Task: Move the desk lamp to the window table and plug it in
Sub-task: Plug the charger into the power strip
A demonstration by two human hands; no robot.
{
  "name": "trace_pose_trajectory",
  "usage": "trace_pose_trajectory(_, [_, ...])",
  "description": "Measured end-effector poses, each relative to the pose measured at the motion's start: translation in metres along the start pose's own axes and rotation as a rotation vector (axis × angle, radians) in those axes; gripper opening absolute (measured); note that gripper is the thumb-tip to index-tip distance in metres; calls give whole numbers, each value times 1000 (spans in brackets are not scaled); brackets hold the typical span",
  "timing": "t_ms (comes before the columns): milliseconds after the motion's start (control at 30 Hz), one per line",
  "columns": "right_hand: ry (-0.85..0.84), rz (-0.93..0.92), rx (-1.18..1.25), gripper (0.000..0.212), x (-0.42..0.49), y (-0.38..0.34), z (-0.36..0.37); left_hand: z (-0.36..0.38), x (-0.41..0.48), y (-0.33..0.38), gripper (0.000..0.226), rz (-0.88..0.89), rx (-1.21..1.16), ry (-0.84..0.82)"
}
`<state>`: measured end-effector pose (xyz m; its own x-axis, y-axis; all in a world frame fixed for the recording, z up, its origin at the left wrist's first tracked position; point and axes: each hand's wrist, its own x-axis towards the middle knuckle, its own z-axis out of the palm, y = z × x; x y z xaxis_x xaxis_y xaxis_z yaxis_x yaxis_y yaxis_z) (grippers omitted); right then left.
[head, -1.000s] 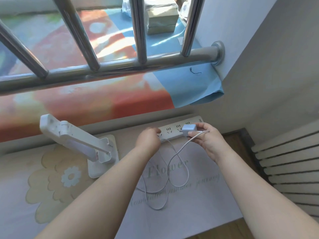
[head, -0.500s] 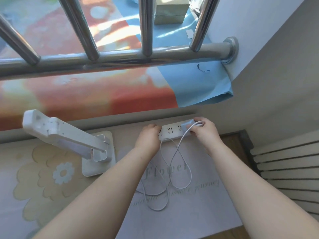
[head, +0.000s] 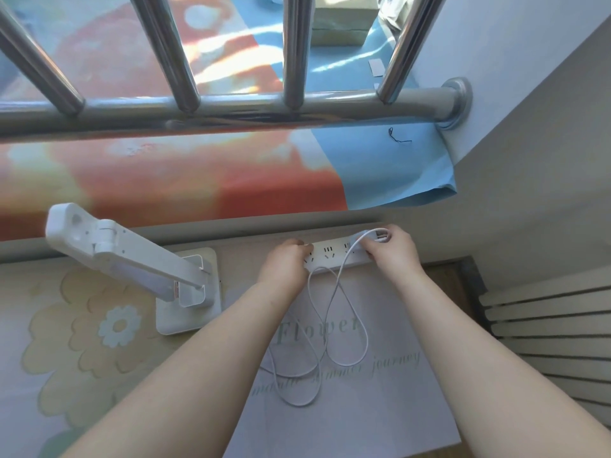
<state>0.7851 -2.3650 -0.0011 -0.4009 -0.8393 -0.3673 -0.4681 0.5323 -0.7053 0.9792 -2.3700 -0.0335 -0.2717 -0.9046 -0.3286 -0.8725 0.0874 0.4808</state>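
fingers [head: 385, 238] of the right hand [head: 391, 254] are pinched narrow around the white plug [head: 360, 238], pressing it at the right end of the power strip [head: 334, 254], probably so the prongs seat straight; whether they're fully home, can't tell from here. nearer than the strip, the white cord [head: 325, 328] lies in loose loops on the flower-print table cover [head: 363, 408], slack enough that nothing tugs on the plug. left hand [head: 286, 264] is curled down on the strip's left end, fingers closed over its edge, looks like it's bracing the strip so it doesn't slide while the other hand pushes. left of the strip, just apart from it, the desk lamp [head: 139, 262] already stands on the table, base flat and arm leaning away to the left, so the move seems done and only the plugging remains. beyond the strip runs the window ledge with its orange and blue cloth [head: 198, 183], and farther still the steel window bars [head: 231, 107].
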Motion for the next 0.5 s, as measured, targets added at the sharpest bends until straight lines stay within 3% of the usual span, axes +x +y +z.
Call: trace_pose_trajectory(500, [28,-71,-237,31,2,-20,13,-2,4,-3,41,35,36,0])
